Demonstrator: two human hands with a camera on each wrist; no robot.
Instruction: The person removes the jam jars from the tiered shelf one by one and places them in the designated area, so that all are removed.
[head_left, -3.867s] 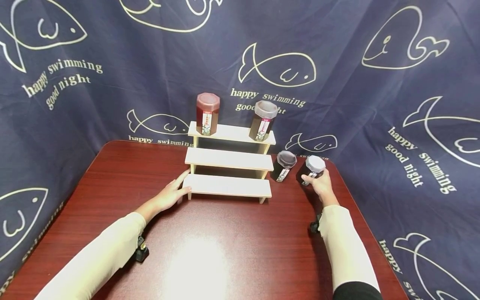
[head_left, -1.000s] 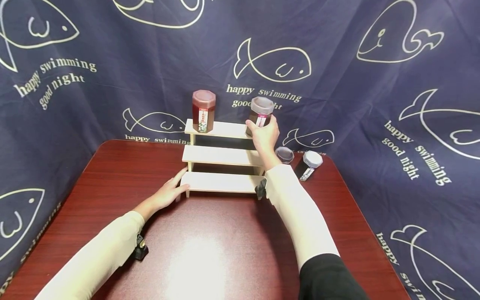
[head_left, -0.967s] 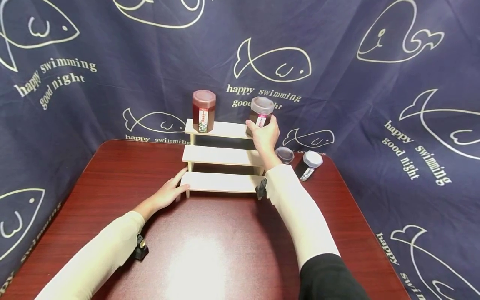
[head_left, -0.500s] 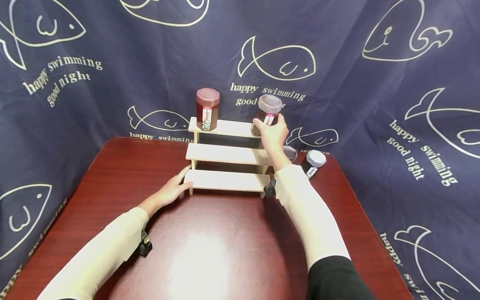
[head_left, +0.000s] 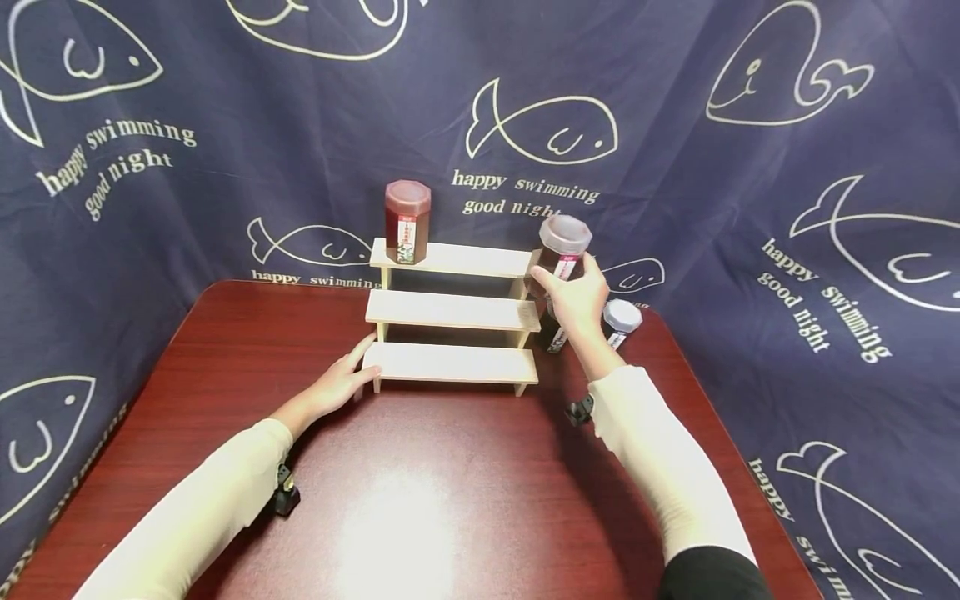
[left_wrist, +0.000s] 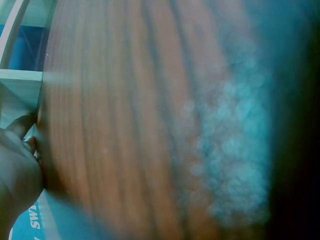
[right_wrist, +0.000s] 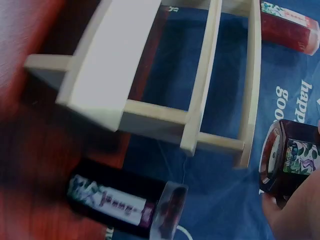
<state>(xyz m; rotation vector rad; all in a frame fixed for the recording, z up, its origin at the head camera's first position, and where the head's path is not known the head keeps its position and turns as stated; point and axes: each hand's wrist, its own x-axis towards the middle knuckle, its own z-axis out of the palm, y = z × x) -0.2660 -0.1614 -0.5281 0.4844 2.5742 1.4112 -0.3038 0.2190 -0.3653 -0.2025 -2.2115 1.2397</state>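
Note:
My right hand [head_left: 577, 296] grips an octagonal jar [head_left: 562, 242] with dark contents, a pale translucent lid and a white and pink label. It is off the stand, just beyond the top tier's right end. In the right wrist view, the same jar [right_wrist: 295, 150] shows at the right edge, partly behind the hand. A three-tier wooden display stand [head_left: 450, 308] stands on the table. At its left end my left hand [head_left: 333, 390] holds the bottom tier, thumb at the front edge, fingers behind. A red-lidded jar [head_left: 408, 221] stands on the top tier's left.
Right of the stand, a dark jar [head_left: 557, 333] is mostly hidden by the right hand. A white-lidded dark jar [head_left: 621, 321] stands farther right. Dark blue printed cloth [head_left: 300, 142] hangs around the reddish wooden table [head_left: 465, 483]. The left wrist view is blurred.
My right hand went from the white-lidded jar to the pale-lidded jar on the top tier, and has carried it off to the right and lower. My left hand stays at the stand.

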